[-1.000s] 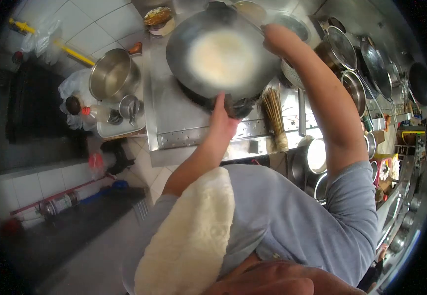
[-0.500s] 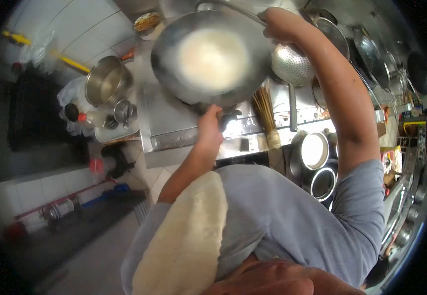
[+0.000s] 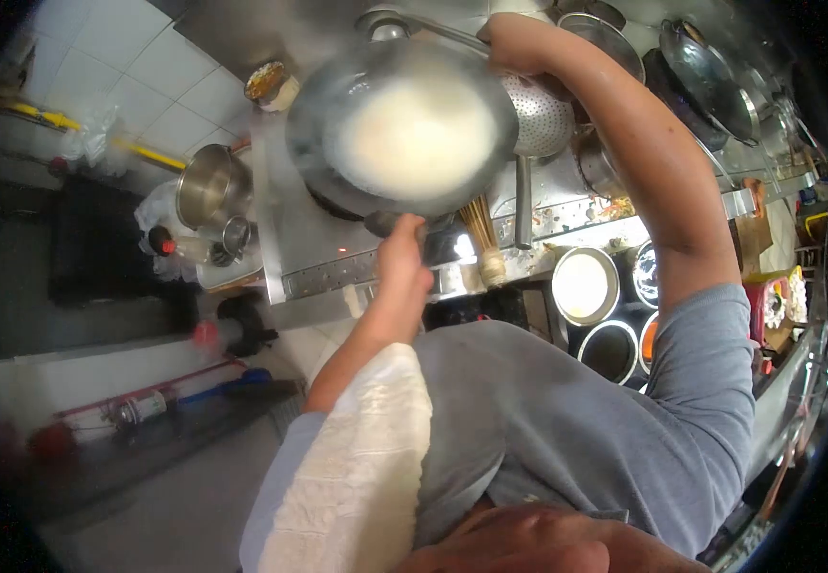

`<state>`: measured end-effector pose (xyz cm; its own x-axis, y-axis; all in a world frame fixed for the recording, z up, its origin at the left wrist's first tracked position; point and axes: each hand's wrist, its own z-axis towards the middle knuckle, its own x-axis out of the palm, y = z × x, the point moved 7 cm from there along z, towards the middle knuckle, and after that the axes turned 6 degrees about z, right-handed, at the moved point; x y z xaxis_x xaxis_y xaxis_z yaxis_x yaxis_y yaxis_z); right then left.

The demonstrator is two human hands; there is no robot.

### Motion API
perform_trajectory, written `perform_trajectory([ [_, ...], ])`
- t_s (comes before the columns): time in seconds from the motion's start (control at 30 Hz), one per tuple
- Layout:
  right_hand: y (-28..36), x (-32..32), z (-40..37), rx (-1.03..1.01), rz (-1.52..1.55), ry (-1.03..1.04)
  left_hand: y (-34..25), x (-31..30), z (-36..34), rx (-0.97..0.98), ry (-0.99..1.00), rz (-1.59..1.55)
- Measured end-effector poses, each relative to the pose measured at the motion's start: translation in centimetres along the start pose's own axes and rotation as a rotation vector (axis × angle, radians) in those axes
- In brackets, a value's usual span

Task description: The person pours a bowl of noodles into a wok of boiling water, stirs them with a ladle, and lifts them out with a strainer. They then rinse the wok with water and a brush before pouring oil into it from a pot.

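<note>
A large round wok [image 3: 404, 129] of dark, dull metal is seen in the upper middle of the frame, lifted a little above the steel cooking range [image 3: 337, 267]. Its short handle at the lower rim is gripped by the left hand [image 3: 402, 253], with the fingers closed tight around it. The hollow of the wok is filled by a pale, creamy mass [image 3: 421, 129], which is blurred, so its texture cannot be told. The right hand [image 3: 512, 40] is found at the top of the frame, just beside the right rim of the wok, and it is closed into a fist around a thin metal rod [image 3: 433, 27] that runs toward the upper left. Under this hand a perforated steel strainer [image 3: 540, 115] of half-round shape is placed, touching the rim of the wok. A bundle of stiff bamboo sticks [image 3: 481, 234] is set below the wok, near the left hand. A shiny steel pot [image 3: 209, 181] is seen at the left, and round containers [image 3: 586, 285] at the right. A white, textured cloth [image 3: 356, 477] is laid over the left sleeve of the grey shirt [image 3: 566, 430].
</note>
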<state>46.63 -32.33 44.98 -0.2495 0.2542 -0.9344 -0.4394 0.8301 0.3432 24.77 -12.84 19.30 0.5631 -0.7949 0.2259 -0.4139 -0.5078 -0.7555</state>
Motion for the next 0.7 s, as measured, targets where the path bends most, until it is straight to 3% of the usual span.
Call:
perform_trajectory([
  [0.07,-1.6,-0.5,-1.1,0.041,0.148,0.01,0.4,1.2,-0.5,-0.042,-0.002,-0.048],
  [0.4,-9.2,-1.0,-3.1,0.038,0.08,-0.046,-0.4,7.4,-3.2,0.049,-0.027,0.201],
  [0.47,-10.6,-1.1,-3.5,0.085,0.173,-0.052,-1.4,8.4,-3.5,0.179,-0.086,0.227],
  [0.6,-13.3,-0.9,-3.6,0.099,0.221,-0.103,-2.5,10.2,-4.2,0.171,-0.16,0.334],
  [0.67,-13.7,-0.8,-3.9,0.135,0.259,-0.064,-3.7,11.4,-4.5,0.362,-0.148,0.279],
  [0.7,-14.0,-0.8,-4.0,0.136,0.264,-0.067,-3.7,11.6,-4.3,0.364,-0.146,0.285],
])
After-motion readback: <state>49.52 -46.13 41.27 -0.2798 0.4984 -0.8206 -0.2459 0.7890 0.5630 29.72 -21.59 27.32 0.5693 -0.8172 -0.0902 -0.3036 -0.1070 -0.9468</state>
